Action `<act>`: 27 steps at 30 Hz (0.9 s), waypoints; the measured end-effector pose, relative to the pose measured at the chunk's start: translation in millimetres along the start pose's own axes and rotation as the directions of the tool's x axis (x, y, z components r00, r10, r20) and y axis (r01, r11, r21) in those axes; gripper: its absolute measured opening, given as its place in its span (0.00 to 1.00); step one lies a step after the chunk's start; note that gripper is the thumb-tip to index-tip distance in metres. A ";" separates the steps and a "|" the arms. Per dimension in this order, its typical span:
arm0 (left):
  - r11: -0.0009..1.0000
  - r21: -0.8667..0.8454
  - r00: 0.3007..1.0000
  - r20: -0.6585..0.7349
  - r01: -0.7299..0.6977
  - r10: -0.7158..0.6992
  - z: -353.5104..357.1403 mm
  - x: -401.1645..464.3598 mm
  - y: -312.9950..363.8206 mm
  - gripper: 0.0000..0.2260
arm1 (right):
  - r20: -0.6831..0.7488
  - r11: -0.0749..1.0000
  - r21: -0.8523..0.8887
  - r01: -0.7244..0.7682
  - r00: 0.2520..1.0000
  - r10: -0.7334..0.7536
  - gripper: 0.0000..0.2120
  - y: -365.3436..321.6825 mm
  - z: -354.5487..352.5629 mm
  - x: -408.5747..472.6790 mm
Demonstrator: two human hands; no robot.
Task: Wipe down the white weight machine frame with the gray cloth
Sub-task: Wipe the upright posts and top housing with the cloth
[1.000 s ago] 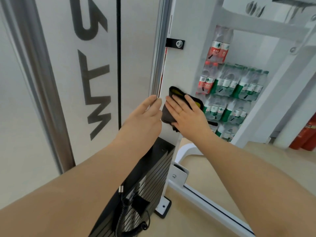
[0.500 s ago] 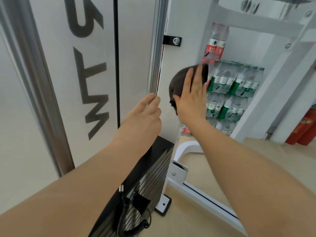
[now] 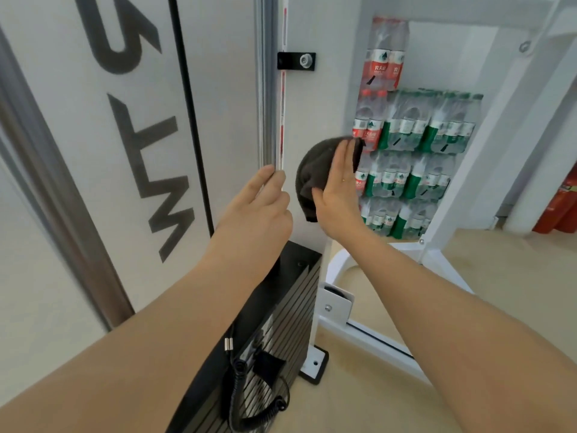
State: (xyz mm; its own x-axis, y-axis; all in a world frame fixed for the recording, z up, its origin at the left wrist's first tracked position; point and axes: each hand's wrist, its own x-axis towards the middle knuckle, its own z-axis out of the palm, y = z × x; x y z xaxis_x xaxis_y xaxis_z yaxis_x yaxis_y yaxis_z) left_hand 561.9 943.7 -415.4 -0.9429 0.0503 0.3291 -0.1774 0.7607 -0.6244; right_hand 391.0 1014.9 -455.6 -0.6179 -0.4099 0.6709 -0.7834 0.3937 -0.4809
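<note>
Head view, looking down both forearms at the machine. I see the right hand (image 3: 338,185) laid flat on the gray cloth (image 3: 315,170), fingers (image 3: 343,157) straight and close together, pointing up, pressing the cloth against the white weight machine frame (image 3: 309,114). The cloth sits bunched under the palm, on the white panel just right of the vertical aluminium rail (image 3: 267,89), with its lower corner hanging free below the thumb. A thin ring shows on one finger. The left hand (image 3: 256,214) is beside it, fingertips resting on the lower part of the rail, fingers loosely extended and holding nothing. The two hands are near each other but apart, a strip of white panel between them. Above the cloth, a black bracket (image 3: 296,60) with a round knob is fixed across the rail and panel. Left of the rail, a white shroud carries large dark letters (image 3: 146,164). Below the left wrist, a black weight stack (image 3: 281,320) with a coiled black cord (image 3: 249,404) hanging off it. Behind the frame, shrink-wrapped packs of water bottles (image 3: 415,157) are stacked, red labels at left, green at right. Red fire extinguishers (image 3: 562,207) stand at the far right edge. Floor (image 3: 499,282) is tan.
</note>
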 end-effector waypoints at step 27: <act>0.997 -0.072 0.983 -0.183 -0.008 -0.006 -2.1 -3.2 0.3 0.29 | 0.165 0.761 -0.485 0.430 0.900 -0.403 0.32 59.3 2.3 -39.3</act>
State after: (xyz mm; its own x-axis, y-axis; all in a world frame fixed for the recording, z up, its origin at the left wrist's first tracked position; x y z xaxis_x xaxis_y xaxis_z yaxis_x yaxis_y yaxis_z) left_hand 565.5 945.1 -415.2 -0.8745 0.1635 0.4566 -0.1495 0.8047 -0.5746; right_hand 368.6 1052.4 -511.7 -0.2513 -0.6632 0.7050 -0.8295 0.5230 0.1963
